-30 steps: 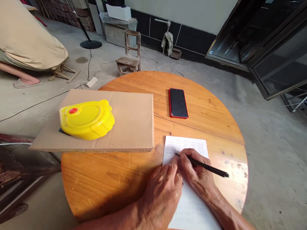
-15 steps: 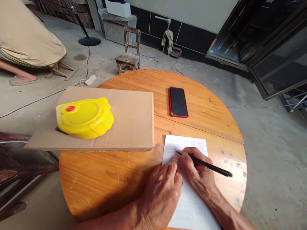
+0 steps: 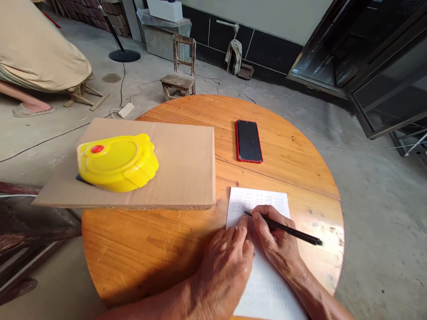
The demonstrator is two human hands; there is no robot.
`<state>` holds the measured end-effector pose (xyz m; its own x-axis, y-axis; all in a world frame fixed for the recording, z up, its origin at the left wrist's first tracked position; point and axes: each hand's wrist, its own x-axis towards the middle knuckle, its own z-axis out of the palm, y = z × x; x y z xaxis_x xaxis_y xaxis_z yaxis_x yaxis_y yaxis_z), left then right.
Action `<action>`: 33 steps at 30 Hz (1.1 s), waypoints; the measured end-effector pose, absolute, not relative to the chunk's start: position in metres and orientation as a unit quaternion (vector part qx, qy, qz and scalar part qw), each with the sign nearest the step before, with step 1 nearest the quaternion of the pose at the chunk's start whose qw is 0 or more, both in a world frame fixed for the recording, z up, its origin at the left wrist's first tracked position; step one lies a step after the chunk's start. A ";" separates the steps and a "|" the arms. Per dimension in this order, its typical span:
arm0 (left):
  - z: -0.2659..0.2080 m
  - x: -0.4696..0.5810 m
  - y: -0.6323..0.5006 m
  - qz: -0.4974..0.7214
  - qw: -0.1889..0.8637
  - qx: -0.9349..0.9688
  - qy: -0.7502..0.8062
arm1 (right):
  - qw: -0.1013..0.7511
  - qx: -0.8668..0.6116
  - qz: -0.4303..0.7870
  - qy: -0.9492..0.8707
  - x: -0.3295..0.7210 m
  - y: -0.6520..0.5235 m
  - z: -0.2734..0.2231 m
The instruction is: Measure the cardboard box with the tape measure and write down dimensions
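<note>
A white sheet of paper (image 3: pixel 263 289) with rows of small handwritten marks lies on the round wooden table. My right hand (image 3: pixel 278 240) pinches a black pen (image 3: pixel 293 232), its tip touching or just above the paper below the upper rows. The pen's rear end slants out to the right. Resting flat on the sheet's left side, my left hand (image 3: pixel 230 260) has its fingers stretched forward, the index fingertip close to the pen tip. It holds nothing. Both hands cover the middle of the sheet.
A cardboard box (image 3: pixel 187 169) carrying a yellow plastic case with a red button (image 3: pixel 116 162) overhangs the wooden table (image 3: pixel 143 253) at left. A red-edged phone (image 3: pixel 249 141) lies ahead. Beyond are a small wooden chair (image 3: pixel 178 80), cables, and a person's foot (image 3: pixel 35 106).
The view has shifted very slightly. My right hand and the pen have barely moved; my left hand stays in place on the paper.
</note>
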<state>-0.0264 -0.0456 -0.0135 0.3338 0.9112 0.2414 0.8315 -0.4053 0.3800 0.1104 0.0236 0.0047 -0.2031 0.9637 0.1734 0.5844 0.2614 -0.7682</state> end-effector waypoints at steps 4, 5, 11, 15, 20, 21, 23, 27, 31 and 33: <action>-0.014 -0.026 -0.046 0.207 0.092 0.813 0.536 | 0.344 -0.542 0.290 -0.710 0.112 0.023 0.003; -0.013 -0.026 -0.046 0.208 0.091 0.813 0.536 | 0.344 -0.542 0.289 -0.710 0.112 0.023 0.003; -0.011 -0.027 -0.044 0.211 0.091 0.811 0.537 | 0.331 -0.533 0.279 -0.727 0.112 0.023 0.005; -0.009 -0.027 -0.043 0.205 0.092 0.812 0.539 | 0.346 -0.540 0.284 -0.713 0.115 0.023 0.004; -0.010 -0.026 -0.043 0.218 0.070 0.807 0.545 | 0.364 -0.556 0.306 -0.681 0.118 0.023 0.001; -0.010 -0.026 -0.043 0.222 0.069 0.806 0.545 | 0.367 -0.558 0.310 -0.676 0.118 0.023 0.001; -0.011 -0.026 -0.042 0.220 0.068 0.807 0.544 | 0.371 -0.563 0.321 -0.665 0.119 0.023 -0.001; -0.010 -0.026 -0.040 0.207 0.071 0.808 0.547 | 0.378 -0.568 0.348 -0.643 0.120 0.022 -0.001; -0.008 -0.026 -0.038 0.207 0.076 0.811 0.542 | 0.392 -0.559 0.396 -0.613 0.122 0.023 0.003; -0.007 -0.027 -0.038 0.211 0.074 0.811 0.540 | 0.394 -0.555 0.406 -0.610 0.122 0.023 0.004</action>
